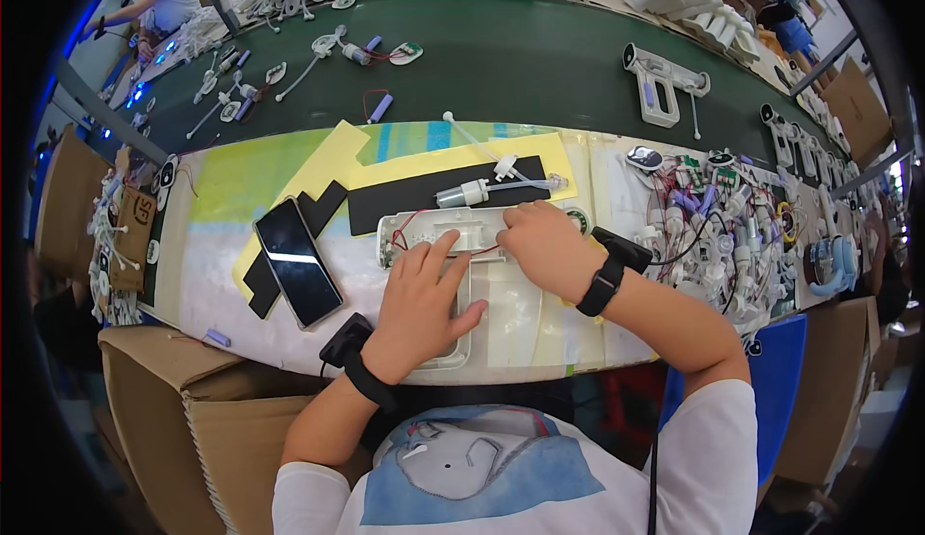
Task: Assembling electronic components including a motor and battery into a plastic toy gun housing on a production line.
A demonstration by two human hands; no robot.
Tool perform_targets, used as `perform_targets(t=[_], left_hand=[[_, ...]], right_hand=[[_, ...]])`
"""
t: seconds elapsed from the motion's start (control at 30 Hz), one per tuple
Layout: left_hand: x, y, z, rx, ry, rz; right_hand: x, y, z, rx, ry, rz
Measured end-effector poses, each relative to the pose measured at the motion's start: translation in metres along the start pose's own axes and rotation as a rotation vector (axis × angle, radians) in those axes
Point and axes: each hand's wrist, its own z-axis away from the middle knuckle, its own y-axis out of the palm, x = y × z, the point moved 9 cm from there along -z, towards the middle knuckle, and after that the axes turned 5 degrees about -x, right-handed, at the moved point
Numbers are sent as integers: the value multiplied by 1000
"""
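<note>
A white plastic housing half (417,225), shaped like a handheld device, lies open-side up in front of me. Thin red wires (397,236) run inside it. My left hand (419,294) rests on its near side, fingers stretched and thumb apart. At the housing's right end my right hand (547,248) has its fingers bent and pressed together; what they hold is hidden beneath them. Just past that hand sits a round green circuit board (578,219). Behind the housing, a small motor or pump (462,194) with a clear tube (520,185) lies on black foam (381,206).
A black phone (299,263) lies left of the housing. Loose pumps, wires and boards (718,236) are heaped at the right. Beyond the table runs a green conveyor (540,63) carrying white housings (665,82) and wired parts. Cardboard boxes (231,419) stand at the near left.
</note>
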Motion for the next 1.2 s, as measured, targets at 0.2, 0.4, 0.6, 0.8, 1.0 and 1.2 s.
perform_targets(t=[0.2, 0.4, 0.6, 0.8, 1.0, 1.2], left_hand=[[2, -3, 0, -37, 28, 9], [6, -3, 3, -19, 29, -2], [-5, 1, 1, 0, 30, -34], [-8, 8, 4, 62, -21, -48], [-6, 4, -6, 0, -63, -48], [-1, 5, -8, -12, -61, -73]], right_hand=[[3, -2, -3, -68, -38, 63], [-23, -48, -38, -103, 208, -151], [-87, -17, -69, -100, 476, -6], [-55, -46, -57, -331, 175, -271], [-1, -33, 26, -289, 27, -274], [-13, -22, 25, -292, 52, -356]])
